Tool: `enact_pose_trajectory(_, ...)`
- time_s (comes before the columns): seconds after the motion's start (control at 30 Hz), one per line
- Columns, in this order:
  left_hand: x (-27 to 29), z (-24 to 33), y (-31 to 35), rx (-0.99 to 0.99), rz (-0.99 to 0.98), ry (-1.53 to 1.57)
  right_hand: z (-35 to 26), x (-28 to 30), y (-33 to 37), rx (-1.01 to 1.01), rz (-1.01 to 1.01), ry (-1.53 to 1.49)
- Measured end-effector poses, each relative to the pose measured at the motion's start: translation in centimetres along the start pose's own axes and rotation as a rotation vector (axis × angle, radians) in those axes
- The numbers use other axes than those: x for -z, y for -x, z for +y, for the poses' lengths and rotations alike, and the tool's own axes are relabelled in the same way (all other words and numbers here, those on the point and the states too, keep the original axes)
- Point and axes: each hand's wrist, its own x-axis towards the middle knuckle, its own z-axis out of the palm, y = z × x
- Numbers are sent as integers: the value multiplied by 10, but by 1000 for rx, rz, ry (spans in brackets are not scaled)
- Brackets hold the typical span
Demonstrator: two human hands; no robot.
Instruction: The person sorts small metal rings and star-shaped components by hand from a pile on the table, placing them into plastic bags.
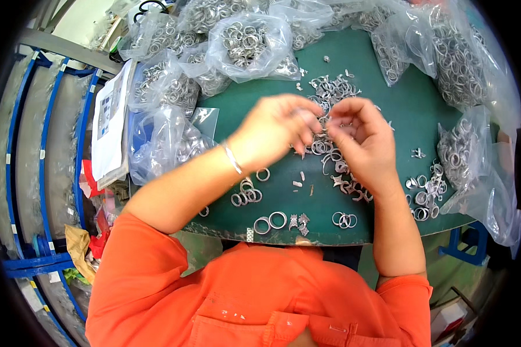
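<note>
My left hand (278,126), with a silver bangle (231,157) at the wrist, hovers over the middle of the green table. Its fingers are bent together and smeared by motion; whatever is between them is too blurred to name. Close by on its right, my right hand (364,139) curls with thumb and fingers drawn together, their tips facing the left hand. A small piece may be in that pinch, but I cannot make it out. Beneath both hands spreads a loose pile of silver metal rings (333,88). Star-shaped metal pieces (348,185) lie below the right hand.
Clear bags of rings (246,43) crowd the far edge, with another bag (458,151) at right. Small ring groups (270,222) sit along the near edge of the green table (237,222). A paper sheet (110,115) and blue-framed racks (43,150) stand left.
</note>
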Motion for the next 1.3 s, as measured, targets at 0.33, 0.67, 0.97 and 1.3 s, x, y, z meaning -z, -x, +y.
enact_pose_trajectory(0.33, 183, 93, -7, -490, 554, -85, 20, -2, -1, 280, -76, 859)
enact_pose_trajectory(0.67, 328, 104, -43, -47, 926, -1305, -11, 4, 1, 177, -352, 882)
enact_pose_trajectory(0.97, 306, 114, -34, -516, 1008, -1518, -10, 13, -3, 12, -121, 598)
enact_pose_trajectory(1.3, 24, -19, -29, -792, -202, -1212, 4, 12, -6, -9, -31, 487)
